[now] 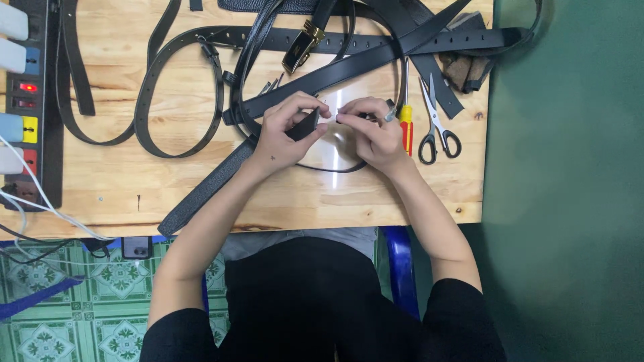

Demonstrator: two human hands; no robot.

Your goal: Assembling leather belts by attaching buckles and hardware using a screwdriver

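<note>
A: Nearest the body, what are the hands doing?

B: The left hand [285, 131] is closed round a dark belt end [307, 125]; the right hand [372, 131] pinches a small pale piece against it, though what that piece is I cannot tell; both grips are tight, meeting just left of the red-and-yellow screwdriver [406, 121].

A: How far along does it look?

B: Mid-fitting, I'd judge; the strap runs down-left off the counter [302, 201] edge, and nothing shows it fastened yet.

A: And beyond?

B: Scissors [437, 127] lie just right of the screwdriver; farther up-left of it sits a gold buckle [302, 45] on another strap, among several loose black belts [178, 87]; a power strip [27, 100] lies far left.
</note>
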